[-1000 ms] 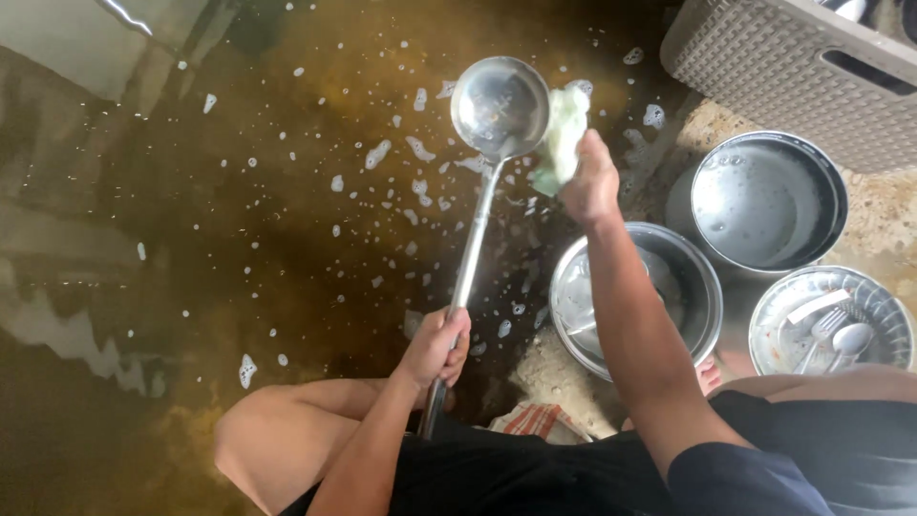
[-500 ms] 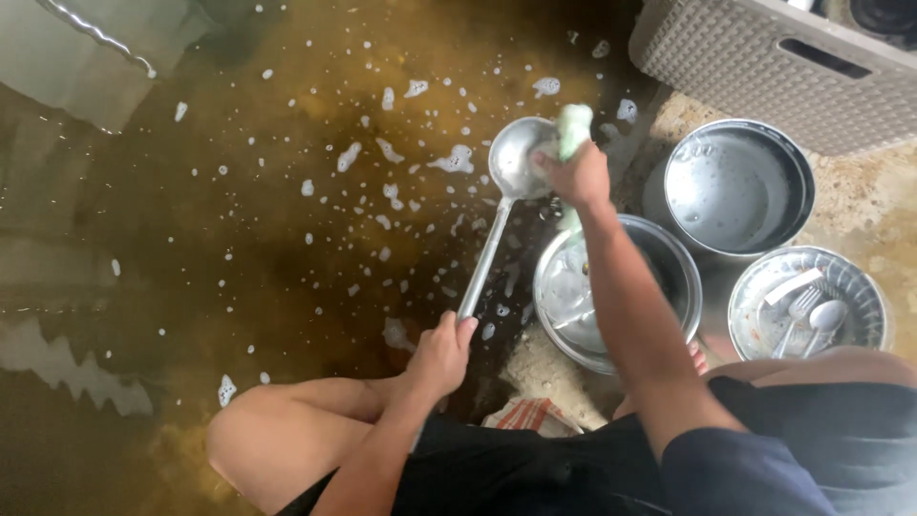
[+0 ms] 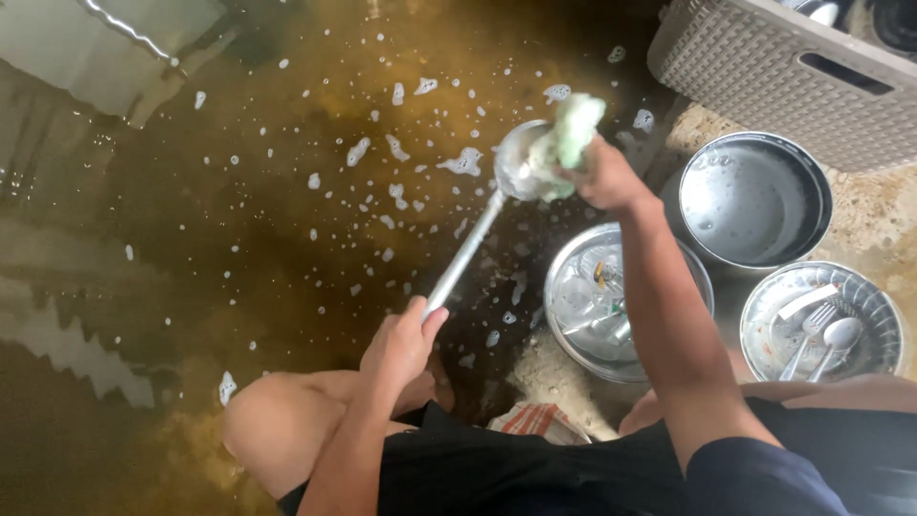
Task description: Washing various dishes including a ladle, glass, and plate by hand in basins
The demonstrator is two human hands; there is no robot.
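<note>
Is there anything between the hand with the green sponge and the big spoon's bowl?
Only the sponge itself. The right hand presses the green sponge straight onto the ladle bowl, while the left hand grips the handle's end.

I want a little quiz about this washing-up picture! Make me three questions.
1. True or false: the left hand grips the ladle by its handle.
2. What does the right hand press into the ladle's bowl? A) green sponge B) spoon C) cup
3. Which metal basin holds a fork and spoon: the far-right basin or the deep empty basin?

Key: 1 true. 2 A, the green sponge. 3 the far-right basin.
</note>
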